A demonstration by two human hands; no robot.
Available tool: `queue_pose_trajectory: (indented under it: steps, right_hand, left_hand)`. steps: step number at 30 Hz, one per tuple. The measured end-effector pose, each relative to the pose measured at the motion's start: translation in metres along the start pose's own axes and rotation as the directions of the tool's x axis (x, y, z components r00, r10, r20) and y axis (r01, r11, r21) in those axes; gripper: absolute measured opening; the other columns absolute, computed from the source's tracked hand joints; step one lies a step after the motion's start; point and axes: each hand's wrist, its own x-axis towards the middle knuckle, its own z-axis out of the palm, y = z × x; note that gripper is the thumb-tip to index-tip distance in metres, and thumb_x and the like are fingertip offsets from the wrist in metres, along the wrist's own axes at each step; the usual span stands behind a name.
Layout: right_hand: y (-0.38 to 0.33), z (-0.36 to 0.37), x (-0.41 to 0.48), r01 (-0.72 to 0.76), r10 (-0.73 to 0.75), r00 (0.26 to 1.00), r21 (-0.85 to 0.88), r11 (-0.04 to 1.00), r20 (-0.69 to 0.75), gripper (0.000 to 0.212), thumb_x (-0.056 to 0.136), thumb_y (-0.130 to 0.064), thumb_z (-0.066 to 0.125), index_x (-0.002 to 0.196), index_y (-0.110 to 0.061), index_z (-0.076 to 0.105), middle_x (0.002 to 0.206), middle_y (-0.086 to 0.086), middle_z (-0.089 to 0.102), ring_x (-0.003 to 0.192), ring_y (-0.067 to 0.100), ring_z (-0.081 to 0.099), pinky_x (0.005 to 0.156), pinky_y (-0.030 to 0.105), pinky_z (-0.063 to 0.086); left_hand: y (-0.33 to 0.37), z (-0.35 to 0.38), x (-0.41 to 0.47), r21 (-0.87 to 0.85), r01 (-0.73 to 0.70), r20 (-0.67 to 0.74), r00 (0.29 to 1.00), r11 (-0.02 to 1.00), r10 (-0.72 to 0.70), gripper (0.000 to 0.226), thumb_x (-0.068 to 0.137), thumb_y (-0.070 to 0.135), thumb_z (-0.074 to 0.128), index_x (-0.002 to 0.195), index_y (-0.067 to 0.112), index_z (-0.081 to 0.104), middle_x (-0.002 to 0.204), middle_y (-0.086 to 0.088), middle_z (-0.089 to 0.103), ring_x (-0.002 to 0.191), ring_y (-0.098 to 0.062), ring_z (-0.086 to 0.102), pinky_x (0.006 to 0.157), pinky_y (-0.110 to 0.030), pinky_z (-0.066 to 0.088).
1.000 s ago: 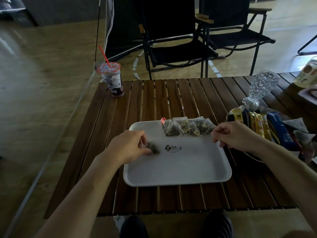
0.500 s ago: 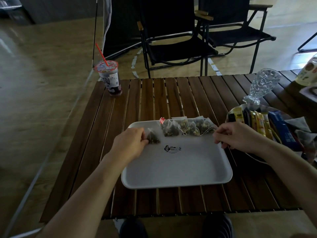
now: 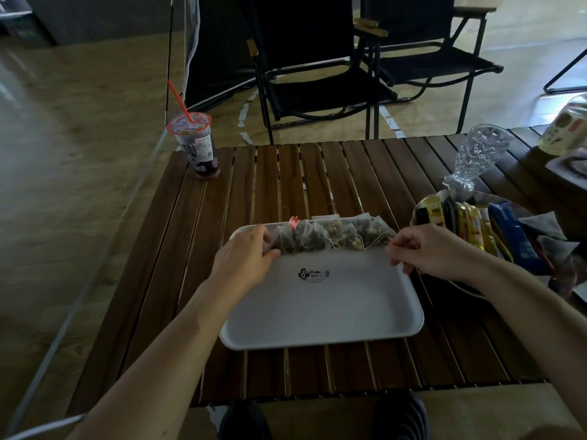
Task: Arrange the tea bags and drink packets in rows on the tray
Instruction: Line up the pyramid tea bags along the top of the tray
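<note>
A white tray (image 3: 320, 315) lies on the slatted wooden table. Along its far edge runs a row of several mesh tea bags (image 3: 333, 236) filled with dried herbs, one with a red tag. My left hand (image 3: 246, 255) pinches the leftmost tea bag (image 3: 279, 241) at the row's left end. My right hand (image 3: 425, 249) sits at the row's right end, fingers curled at the tray's right rim; what it holds is unclear. To the right, a bowl (image 3: 422, 208) holds yellow, black and blue drink packets (image 3: 473, 227) and more tea bags.
A sealed plastic cup with a red straw (image 3: 197, 147) stands at the table's far left corner. A patterned glass (image 3: 476, 154) stands beyond the bowl. Black folding chairs (image 3: 317, 68) stand behind the table. The table's near edge is just past the tray.
My left hand carried a tea bag from the tray's left-middle up to the far edge and joined it to the row's left end. My right hand stayed by the right end.
</note>
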Motion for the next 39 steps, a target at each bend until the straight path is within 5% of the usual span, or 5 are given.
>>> queue_pose_trajectory:
  steps: [20,25,29,39]
  right_hand:
    - [0.0,0.004,0.005,0.066,-0.065,0.998,-0.067,0.996,0.012,0.012,0.094,-0.03,0.062,0.098,-0.02,0.067,0.083,-0.009,0.072,0.067,0.0,0.069,0.062,0.014,0.05]
    - [-0.004,0.005,0.004,0.08,-0.078,0.997,-0.094,0.992,0.024,0.011,0.095,-0.03,0.061,0.1,-0.022,0.065,0.085,-0.009,0.071,0.069,0.002,0.069,0.064,0.015,0.051]
    - [-0.008,0.008,0.002,0.097,-0.094,0.995,-0.12,0.988,0.031,0.01,0.094,-0.03,0.062,0.097,-0.021,0.066,0.085,-0.008,0.071,0.07,0.004,0.069,0.064,0.017,0.051]
    - [-0.041,0.023,-0.02,0.218,-0.219,0.976,-0.132,0.967,0.009,0.014,0.095,-0.032,0.061,0.094,-0.021,0.068,0.087,-0.007,0.069,0.075,0.003,0.065,0.073,0.025,0.056]
  left_hand:
    - [0.018,0.006,0.004,0.001,0.02,-0.041,0.999,1.0,-0.019,0.04,0.093,0.036,0.063,0.125,0.016,0.049,0.112,-0.001,0.062,0.088,-0.007,0.05,0.067,-0.023,0.04]
    - [0.014,-0.002,-0.002,-0.076,0.055,0.062,0.997,0.996,-0.05,0.053,0.089,0.035,0.067,0.131,0.018,0.04,0.11,-0.001,0.063,0.086,-0.009,0.058,0.067,-0.021,0.044]
    - [0.014,-0.017,-0.016,-0.011,0.064,0.099,0.993,0.998,-0.063,0.033,0.092,0.045,0.06,0.112,0.025,0.045,0.088,0.009,0.058,0.074,-0.003,0.057,0.058,-0.021,0.043]
    - [0.052,-0.014,-0.041,-0.019,-0.189,0.382,0.906,0.982,0.181,0.019,0.096,0.046,0.051,0.1,0.03,0.059,0.094,0.01,0.062,0.081,-0.002,0.058,0.076,-0.025,0.051]
